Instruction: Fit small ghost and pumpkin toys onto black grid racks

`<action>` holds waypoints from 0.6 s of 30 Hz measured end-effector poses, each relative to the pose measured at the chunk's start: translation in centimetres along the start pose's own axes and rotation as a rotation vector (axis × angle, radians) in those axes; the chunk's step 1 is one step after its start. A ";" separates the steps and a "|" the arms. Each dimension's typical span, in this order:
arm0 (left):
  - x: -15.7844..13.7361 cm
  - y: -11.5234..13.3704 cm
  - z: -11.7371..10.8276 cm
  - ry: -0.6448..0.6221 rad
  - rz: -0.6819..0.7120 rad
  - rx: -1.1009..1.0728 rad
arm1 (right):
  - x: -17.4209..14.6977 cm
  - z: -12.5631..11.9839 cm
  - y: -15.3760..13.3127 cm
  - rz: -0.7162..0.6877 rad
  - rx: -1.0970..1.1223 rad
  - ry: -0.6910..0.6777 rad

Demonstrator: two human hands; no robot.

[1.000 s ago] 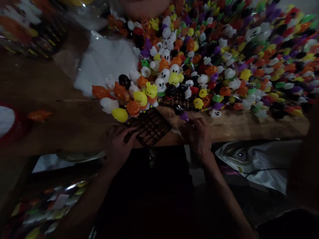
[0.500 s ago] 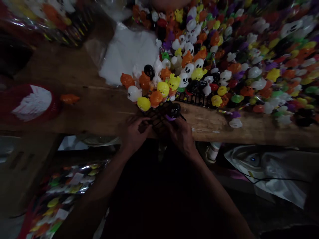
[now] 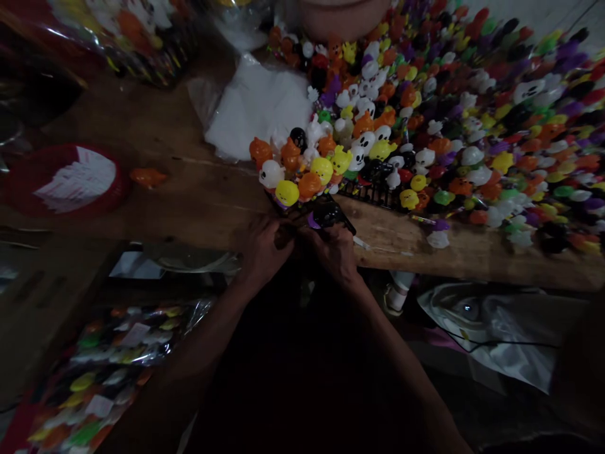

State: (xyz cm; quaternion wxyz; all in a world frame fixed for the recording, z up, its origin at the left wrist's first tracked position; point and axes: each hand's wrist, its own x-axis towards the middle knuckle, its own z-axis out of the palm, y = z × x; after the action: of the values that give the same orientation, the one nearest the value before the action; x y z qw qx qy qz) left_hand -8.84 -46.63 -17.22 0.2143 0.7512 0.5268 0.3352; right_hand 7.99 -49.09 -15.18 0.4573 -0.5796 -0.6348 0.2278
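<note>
Across the wooden worktop (image 3: 198, 195) sprawls a heap of coloured figures (image 3: 449, 151), and nearer sits a black grid tray (image 3: 297, 213), partly filled. Left hand (image 3: 265, 246) curls beside it, gripping or not, I cannot tell; right hand (image 3: 336, 249) pinches a black-and-purple figure (image 3: 326, 215) at the tray.

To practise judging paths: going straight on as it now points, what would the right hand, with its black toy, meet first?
Probably the nearest orange toy, ahead of the black toy in the right hand, though depth is unclear.
</note>
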 end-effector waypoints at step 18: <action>0.7 0.5 0.9 0.014 -0.053 0.065 | 0.6 1.2 0.7 -0.133 -0.207 -0.060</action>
State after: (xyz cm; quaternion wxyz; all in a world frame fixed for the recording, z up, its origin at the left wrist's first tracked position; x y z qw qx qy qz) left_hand -7.70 -46.16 -17.27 0.1947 0.7410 0.5588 0.3174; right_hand 7.39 -48.02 -16.17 0.3900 -0.5734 -0.7052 0.1474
